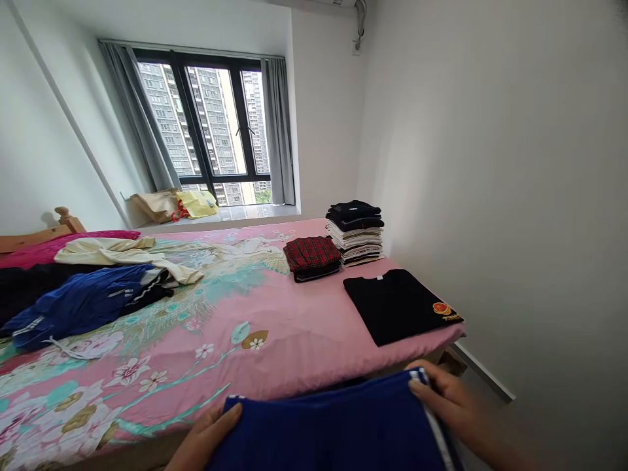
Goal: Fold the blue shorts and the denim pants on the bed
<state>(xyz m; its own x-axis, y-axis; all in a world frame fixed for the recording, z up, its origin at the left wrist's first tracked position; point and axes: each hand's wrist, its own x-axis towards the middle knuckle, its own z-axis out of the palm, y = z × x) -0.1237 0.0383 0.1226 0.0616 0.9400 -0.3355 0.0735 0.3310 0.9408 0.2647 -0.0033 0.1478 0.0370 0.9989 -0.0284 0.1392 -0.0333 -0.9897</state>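
Observation:
A dark blue garment [338,428] with a white side stripe is stretched between my hands at the near edge of the bed. My left hand [209,435] grips its left corner with the thumb lying on top. My right hand [449,405] holds the right corner, fingers closed over the striped edge. A folded black T-shirt [397,304] with an orange logo lies flat on the pink floral bedsheet [275,327], just beyond my right hand.
A tall stack of folded clothes [356,232] and a folded red plaid item [313,256] sit at the bed's far right. Unfolded clothes, including a blue piece [78,304] and a cream one [122,252], are heaped at left. Bags [176,204] rest on the window sill. A white wall runs along the right.

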